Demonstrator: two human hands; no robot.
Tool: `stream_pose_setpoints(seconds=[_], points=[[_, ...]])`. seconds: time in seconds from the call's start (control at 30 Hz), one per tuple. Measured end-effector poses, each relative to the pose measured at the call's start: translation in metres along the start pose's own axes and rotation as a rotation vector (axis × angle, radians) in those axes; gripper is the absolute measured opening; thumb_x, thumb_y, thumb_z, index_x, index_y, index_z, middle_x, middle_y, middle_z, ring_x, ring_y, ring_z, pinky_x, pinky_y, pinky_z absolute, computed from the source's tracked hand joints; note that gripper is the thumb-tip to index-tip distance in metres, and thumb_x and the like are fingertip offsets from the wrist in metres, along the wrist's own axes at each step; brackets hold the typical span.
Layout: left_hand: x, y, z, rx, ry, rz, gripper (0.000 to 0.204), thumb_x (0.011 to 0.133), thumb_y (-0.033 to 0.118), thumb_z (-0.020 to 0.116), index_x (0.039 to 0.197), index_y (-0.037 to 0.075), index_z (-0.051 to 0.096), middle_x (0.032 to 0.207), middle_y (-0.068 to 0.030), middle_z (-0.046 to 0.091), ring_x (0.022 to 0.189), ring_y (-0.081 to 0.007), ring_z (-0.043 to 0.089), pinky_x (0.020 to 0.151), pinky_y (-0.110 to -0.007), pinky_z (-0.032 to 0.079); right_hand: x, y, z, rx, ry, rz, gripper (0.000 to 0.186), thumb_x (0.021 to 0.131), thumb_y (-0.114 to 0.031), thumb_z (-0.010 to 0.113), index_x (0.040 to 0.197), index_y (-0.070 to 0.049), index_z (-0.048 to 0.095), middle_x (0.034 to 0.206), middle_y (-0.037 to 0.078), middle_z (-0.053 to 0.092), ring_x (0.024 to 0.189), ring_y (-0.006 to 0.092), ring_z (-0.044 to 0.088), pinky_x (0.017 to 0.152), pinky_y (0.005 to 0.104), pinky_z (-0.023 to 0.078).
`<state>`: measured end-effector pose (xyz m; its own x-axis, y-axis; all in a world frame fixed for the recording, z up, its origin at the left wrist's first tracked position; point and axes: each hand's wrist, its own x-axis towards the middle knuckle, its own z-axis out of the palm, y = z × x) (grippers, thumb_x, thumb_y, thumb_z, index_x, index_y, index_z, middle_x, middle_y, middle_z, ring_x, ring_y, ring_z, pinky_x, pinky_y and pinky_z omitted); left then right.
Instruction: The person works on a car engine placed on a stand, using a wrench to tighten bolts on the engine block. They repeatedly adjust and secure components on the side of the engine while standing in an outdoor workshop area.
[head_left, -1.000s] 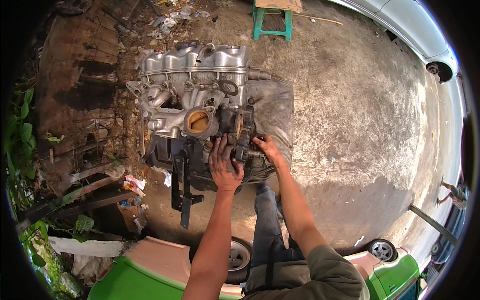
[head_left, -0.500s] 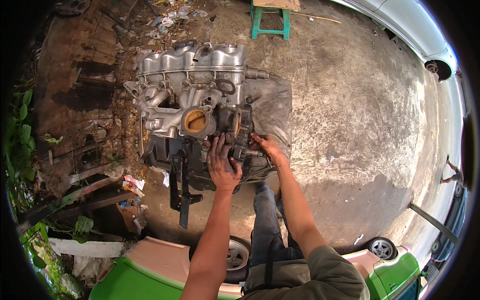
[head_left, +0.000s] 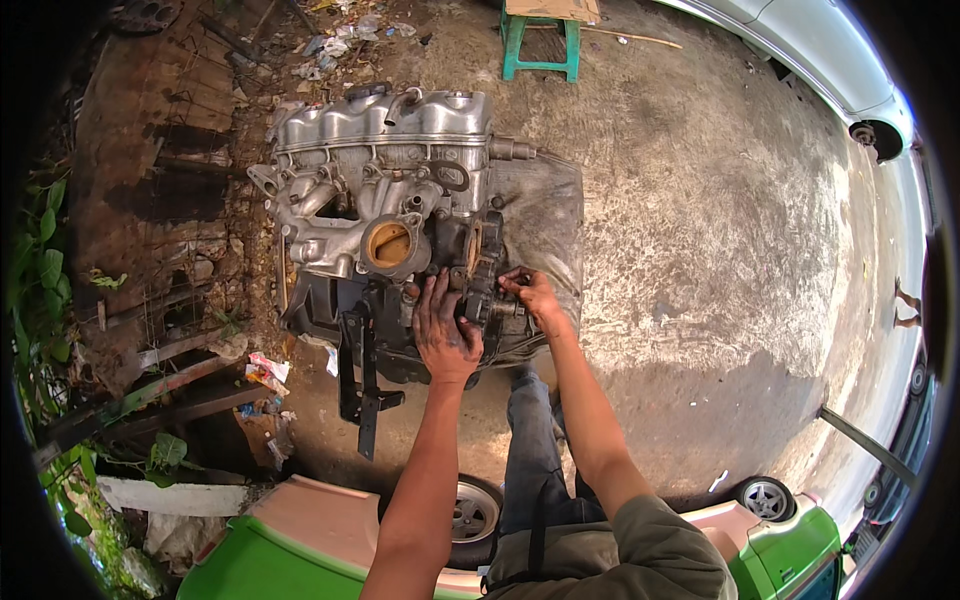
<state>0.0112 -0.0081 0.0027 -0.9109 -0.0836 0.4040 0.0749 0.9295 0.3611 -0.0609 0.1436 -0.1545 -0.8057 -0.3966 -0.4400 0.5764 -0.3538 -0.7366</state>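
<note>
A car engine with a silvery top cover sits on the ground before me. On its near side is a round opening with a tan inside, the throttle inlet. Flat on the dark lower part of the engine rests my left hand, blackened with grease, its fingers stretched forward. My right hand is at the engine's right side, beside a dark round housing with a short shaft. Thumb and fingers are pinched together there; whatever lies between them is too small to make out.
A black metal bracket juts from the engine's near left. Beneath the engine's right side lies a grey sheet. A green stool stands beyond, rubbish and rusty scrap lie left, and a green car is close behind me.
My right hand's fingers have shifted slightly at the engine's side and drawn closer together. My left hand stays in place on the engine.
</note>
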Motion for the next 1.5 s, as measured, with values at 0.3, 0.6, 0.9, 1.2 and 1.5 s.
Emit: stream_pose_setpoints(seconds=[0.3, 0.6, 0.9, 1.2, 1.5], points=[[0.002, 0.001, 0.000, -0.006, 0.023, 0.018, 0.047, 0.079, 0.006, 0.044, 0.125, 0.006, 0.043, 0.143, -0.0145, 0.051, 0.136, -0.0341, 0.043, 0.109, -0.050, 0.034, -0.003, -0.020, 0.012, -0.241, 0.176, 0.137, 0.022, 0.088, -0.019, 0.077, 0.091, 0.001, 0.067, 0.072, 0.007, 0.068, 0.074, 0.0136, 0.062, 0.073, 0.0299, 0.046], [0.001, -0.001, 0.000, -0.020, 0.026, 0.015, 0.044, 0.081, 0.009, 0.043, 0.126, 0.007, 0.044, 0.142, -0.0145, 0.051, 0.135, -0.0347, 0.044, 0.109, -0.049, 0.034, 0.001, -0.010, 0.004, -0.244, 0.024, 0.083, 0.025, 0.089, -0.022, 0.075, 0.094, 0.001, 0.066, 0.082, 0.010, 0.069, 0.072, 0.0146, 0.062, 0.067, 0.0302, 0.048], [0.002, 0.001, 0.000, -0.022, 0.034, 0.022, 0.043, 0.082, 0.009, 0.043, 0.124, 0.005, 0.046, 0.142, -0.0158, 0.051, 0.135, -0.0353, 0.043, 0.109, -0.049, 0.034, -0.023, -0.004, -0.017, 0.111, 0.243, 0.240, 0.030, 0.094, -0.012, 0.063, 0.121, -0.001, 0.060, 0.094, 0.004, 0.065, 0.082, 0.0142, 0.060, 0.072, 0.0287, 0.048], [0.001, 0.000, -0.001, -0.021, 0.011, 0.005, 0.044, 0.081, 0.008, 0.043, 0.125, 0.007, 0.045, 0.143, -0.0147, 0.050, 0.136, -0.0345, 0.042, 0.110, -0.049, 0.033, -0.044, 0.005, -0.007, -0.023, 0.189, 0.155, 0.035, 0.095, -0.016, 0.067, 0.127, -0.003, 0.063, 0.100, 0.002, 0.070, 0.082, 0.0090, 0.061, 0.065, 0.0229, 0.044], [0.000, 0.000, 0.000, -0.026, 0.016, 0.002, 0.044, 0.080, 0.009, 0.043, 0.124, 0.007, 0.045, 0.144, -0.0147, 0.050, 0.136, -0.0346, 0.042, 0.110, -0.050, 0.033, -0.038, 0.041, -0.001, 0.204, 0.002, -0.320, 0.085, 0.070, -0.049, 0.086, 0.127, 0.008, 0.060, 0.130, 0.017, 0.061, 0.109, 0.0204, 0.062, 0.099, 0.0367, 0.046]])
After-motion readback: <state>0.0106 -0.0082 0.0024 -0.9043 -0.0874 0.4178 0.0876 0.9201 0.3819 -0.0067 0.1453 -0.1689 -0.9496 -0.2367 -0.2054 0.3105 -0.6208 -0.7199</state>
